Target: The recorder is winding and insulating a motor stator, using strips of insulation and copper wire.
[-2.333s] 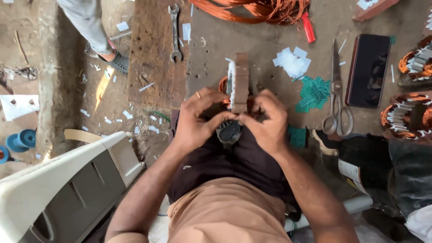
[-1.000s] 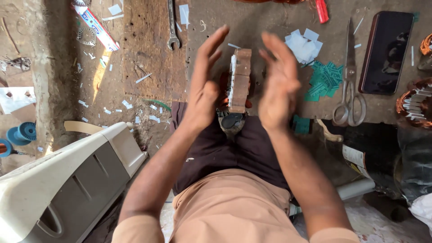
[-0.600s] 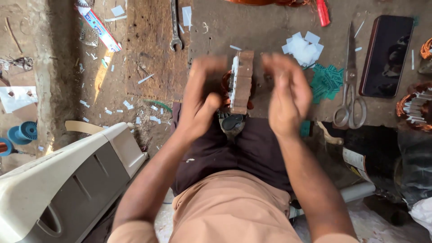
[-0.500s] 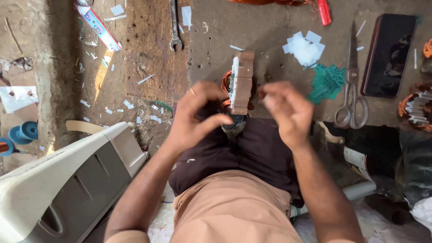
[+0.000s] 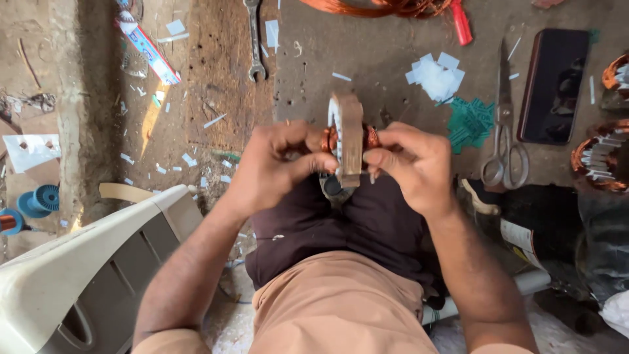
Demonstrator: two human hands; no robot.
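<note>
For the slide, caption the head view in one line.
Both hands, left hand and right hand, grip a copper-wound motor part above the lap; scissors and spanner lie nearby.

Soft daylight, sharp, slight wide-angle distortion

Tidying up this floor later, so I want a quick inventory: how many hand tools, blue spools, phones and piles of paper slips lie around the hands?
Hand tools: 2, the wrench and the scissors
Blue spools: 2, spool one and spool two at the frame edge
Phones: 1, the dark phone
Slip piles: 2, white pile and green pile
Total: 7
</note>
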